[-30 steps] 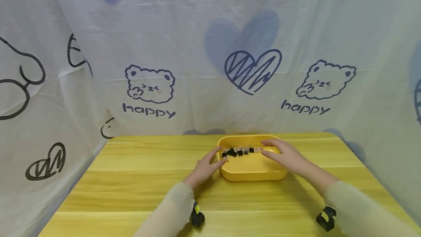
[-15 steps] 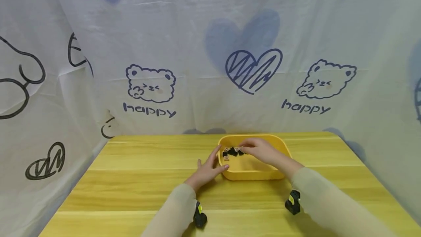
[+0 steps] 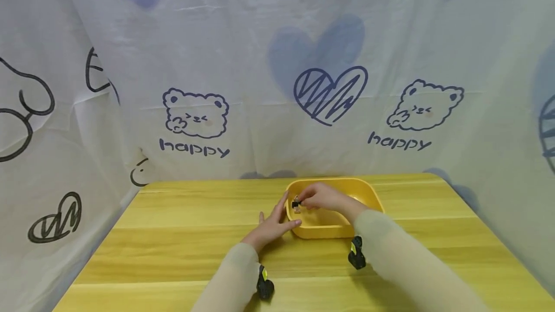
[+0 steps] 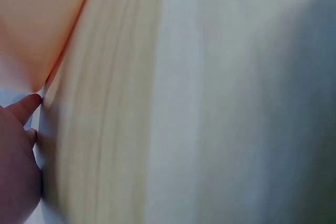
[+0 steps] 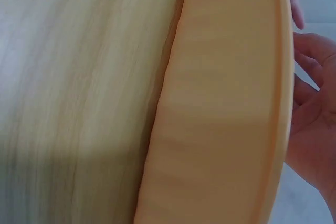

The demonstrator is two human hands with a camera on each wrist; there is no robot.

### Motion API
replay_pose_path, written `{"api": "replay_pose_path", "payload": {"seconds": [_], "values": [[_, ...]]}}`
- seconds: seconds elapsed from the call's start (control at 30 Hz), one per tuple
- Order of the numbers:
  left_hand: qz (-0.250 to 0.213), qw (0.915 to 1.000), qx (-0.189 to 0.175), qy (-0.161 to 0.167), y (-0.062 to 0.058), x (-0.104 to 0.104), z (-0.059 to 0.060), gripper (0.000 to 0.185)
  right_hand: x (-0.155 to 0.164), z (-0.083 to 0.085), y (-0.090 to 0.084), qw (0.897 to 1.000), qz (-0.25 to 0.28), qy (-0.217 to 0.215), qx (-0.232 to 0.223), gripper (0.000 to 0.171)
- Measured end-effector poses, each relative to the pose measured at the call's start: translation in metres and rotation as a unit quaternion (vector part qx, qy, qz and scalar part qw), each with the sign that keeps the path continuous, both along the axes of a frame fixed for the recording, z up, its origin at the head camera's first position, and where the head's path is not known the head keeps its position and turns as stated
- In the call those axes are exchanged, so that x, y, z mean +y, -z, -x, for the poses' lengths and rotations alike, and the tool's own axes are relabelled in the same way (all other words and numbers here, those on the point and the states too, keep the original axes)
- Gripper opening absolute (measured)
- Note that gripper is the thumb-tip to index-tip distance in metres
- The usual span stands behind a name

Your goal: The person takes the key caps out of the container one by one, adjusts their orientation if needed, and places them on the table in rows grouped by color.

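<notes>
A yellow plastic tray (image 3: 329,231) stands on the table. My left hand (image 3: 269,227) rests against its left end, thumb and fingers spread along the rim; in the left wrist view part of that hand (image 4: 18,161) shows beside the tray wall (image 4: 42,19). Inside the tray my right hand (image 3: 323,198) reaches to the left end, its bent fingers gathered round small square blocks that it mostly hides. A black block (image 3: 296,204) and a whitish, pink-marked block (image 3: 297,210) show at its fingertips. In the right wrist view the tray wall (image 5: 226,98) partly covers the right hand (image 5: 315,108).
The wood-grain table (image 3: 173,240) extends on both sides of the tray. A pale cloth (image 3: 260,85) with hearts and bears hangs behind its back edge. Small black devices are worn on the left wrist (image 3: 264,283) and right wrist (image 3: 356,254).
My right hand has swept leftward through the tray, from the right end of the row of blocks to its left end. The row is now mostly out of sight. My left hand keeps its place.
</notes>
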State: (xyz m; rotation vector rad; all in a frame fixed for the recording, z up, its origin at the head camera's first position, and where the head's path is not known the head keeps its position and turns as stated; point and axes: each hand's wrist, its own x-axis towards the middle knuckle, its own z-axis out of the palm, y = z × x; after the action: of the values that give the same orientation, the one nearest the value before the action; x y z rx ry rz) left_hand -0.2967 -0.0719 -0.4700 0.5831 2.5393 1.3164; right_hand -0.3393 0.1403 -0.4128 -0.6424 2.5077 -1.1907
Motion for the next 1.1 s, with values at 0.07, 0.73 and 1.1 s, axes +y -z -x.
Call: {"api": "replay_pose_path", "payload": {"seconds": [0.07, 0.73, 1.1], "values": [[0.000, 1.0000, -0.004, 0.004, 0.000, 0.000, 0.001, 0.092, -0.001, 0.004, 0.003, 1.000, -0.006, -0.010, 0.007, 0.024], [-0.007, 0.9998, -0.012, 0.013, 0.004, -0.001, 0.004, 0.092, -0.019, 0.019, 0.014, 0.992, -0.105, -0.063, 0.032, 0.024], [-0.003, 0.9999, -0.005, 0.014, 0.005, 0.000, 0.006, 0.092, -0.026, 0.017, 0.015, 0.989, -0.136, -0.052, 0.032, 0.013]]}}
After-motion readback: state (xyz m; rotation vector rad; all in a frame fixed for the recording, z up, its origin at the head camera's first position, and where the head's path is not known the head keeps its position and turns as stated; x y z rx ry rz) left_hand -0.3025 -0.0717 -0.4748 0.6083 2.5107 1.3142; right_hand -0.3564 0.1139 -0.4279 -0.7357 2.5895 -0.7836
